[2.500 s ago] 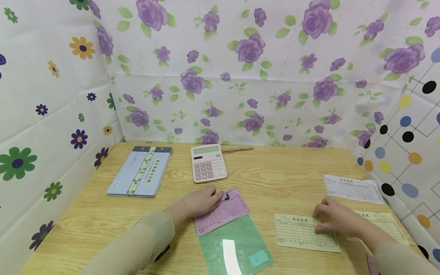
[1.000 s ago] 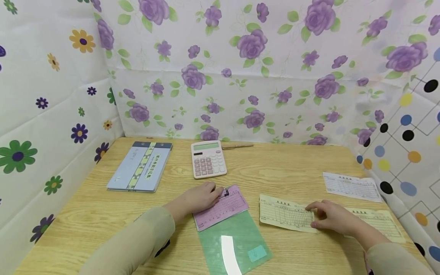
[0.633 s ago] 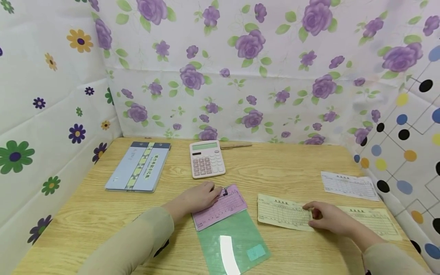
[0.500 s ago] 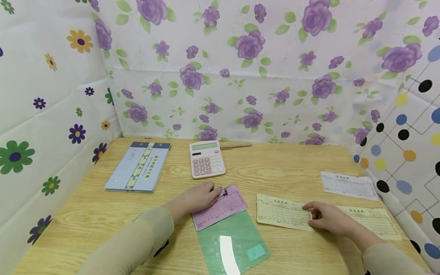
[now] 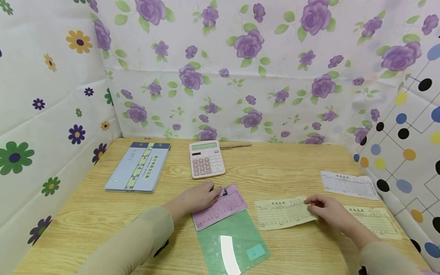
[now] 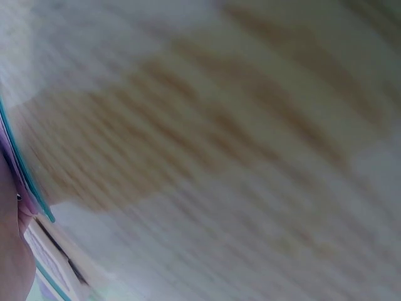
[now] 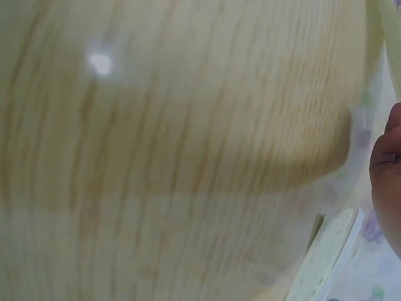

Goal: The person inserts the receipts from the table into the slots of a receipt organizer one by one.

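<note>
In the head view, my left hand lies over the clip end of a green see-through clipboard, its fingers curled at the black-and-metal clip. A pink printed slip lies on top of the board there, partly under the hand. The board's teal edge shows beside that hand in the left wrist view. My right hand pinches the right end of a pale yellow printed slip, which lifts and bends there. At the right wrist view's edge, the same hand is partly cut off.
A second yellow slip lies partly behind the right forearm, a white slip beyond it. A pink-and-white calculator sits at the back middle, beside a thin brown stick-like item. A blue account book lies back left.
The right hand has taken hold of the yellow slip, drawn it left towards the clipboard, and now raises its right end. The left hand stays at the clip.
</note>
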Tool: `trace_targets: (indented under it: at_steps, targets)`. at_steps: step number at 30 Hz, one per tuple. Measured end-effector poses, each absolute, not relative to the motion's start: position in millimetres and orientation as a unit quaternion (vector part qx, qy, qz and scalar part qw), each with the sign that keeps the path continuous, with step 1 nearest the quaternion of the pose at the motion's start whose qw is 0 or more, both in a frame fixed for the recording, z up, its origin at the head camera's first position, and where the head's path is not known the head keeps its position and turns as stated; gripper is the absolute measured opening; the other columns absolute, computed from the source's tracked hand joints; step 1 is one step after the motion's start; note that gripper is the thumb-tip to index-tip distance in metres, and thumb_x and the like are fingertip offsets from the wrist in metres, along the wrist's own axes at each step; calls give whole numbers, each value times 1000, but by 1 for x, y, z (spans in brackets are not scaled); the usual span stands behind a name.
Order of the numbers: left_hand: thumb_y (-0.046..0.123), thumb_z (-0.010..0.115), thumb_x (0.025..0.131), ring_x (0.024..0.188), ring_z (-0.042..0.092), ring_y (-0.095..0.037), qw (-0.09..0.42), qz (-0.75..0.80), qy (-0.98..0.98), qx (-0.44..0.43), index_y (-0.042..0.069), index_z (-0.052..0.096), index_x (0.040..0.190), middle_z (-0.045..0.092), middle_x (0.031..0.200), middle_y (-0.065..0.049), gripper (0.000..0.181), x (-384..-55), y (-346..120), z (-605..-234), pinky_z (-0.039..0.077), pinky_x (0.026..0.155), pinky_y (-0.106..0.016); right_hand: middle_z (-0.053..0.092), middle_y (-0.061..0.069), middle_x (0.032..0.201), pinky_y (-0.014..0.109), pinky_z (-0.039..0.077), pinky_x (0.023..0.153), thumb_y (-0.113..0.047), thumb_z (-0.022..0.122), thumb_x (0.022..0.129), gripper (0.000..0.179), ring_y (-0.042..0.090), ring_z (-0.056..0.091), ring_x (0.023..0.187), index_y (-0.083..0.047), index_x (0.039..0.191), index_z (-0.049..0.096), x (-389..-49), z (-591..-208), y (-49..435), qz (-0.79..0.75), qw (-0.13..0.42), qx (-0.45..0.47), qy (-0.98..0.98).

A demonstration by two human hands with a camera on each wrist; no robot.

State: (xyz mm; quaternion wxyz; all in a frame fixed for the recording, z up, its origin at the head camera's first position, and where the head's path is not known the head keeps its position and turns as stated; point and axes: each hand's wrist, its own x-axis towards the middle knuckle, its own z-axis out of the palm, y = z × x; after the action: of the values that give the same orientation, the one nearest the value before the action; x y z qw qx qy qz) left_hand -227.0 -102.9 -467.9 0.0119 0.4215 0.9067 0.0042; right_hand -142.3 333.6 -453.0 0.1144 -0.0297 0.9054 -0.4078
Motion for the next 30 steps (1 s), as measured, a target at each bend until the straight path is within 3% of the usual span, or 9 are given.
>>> trace_targets:
  at_steps: [7, 14, 21, 30]
  targets:
    - [32, 41, 100, 79, 42, -11, 3, 10, 903, 430, 13, 43, 140, 45, 97, -2, 44, -227, -104, -469, 45, 65, -24, 56, 7, 107, 31, 45, 77, -31, 62, 91, 32, 20, 50, 96, -9, 114, 59, -143, -456, 326, -378, 83, -29, 921]
    - [33, 41, 100, 79, 42, -10, 9, 16, 904, 428, 13, 42, 141, 45, 97, -1, 45, -226, -103, -467, 44, 65, -24, 55, 10, 123, 42, 43, 88, -35, 59, 93, 37, 27, 49, 111, -12, 121, 60, -144, -454, 324, -388, 102, -12, 916]
    - [33, 41, 100, 79, 42, -10, 14, 16, 904, 427, 13, 42, 142, 45, 97, -1, 46, -226, -102, -466, 44, 67, -24, 55, 9, 116, 35, 45, 80, -39, 56, 94, 42, 24, 50, 103, -12, 125, 57, -149, -439, 320, -411, 95, -23, 907]
    - [32, 41, 100, 80, 42, -10, 14, 13, 904, 428, 12, 42, 142, 46, 98, -2, 46, -226, -103, -466, 45, 68, -25, 53, 9, 116, 40, 44, 82, -43, 55, 93, 44, 26, 49, 105, -14, 125, 56, -159, -431, 311, -451, 75, -60, 888]
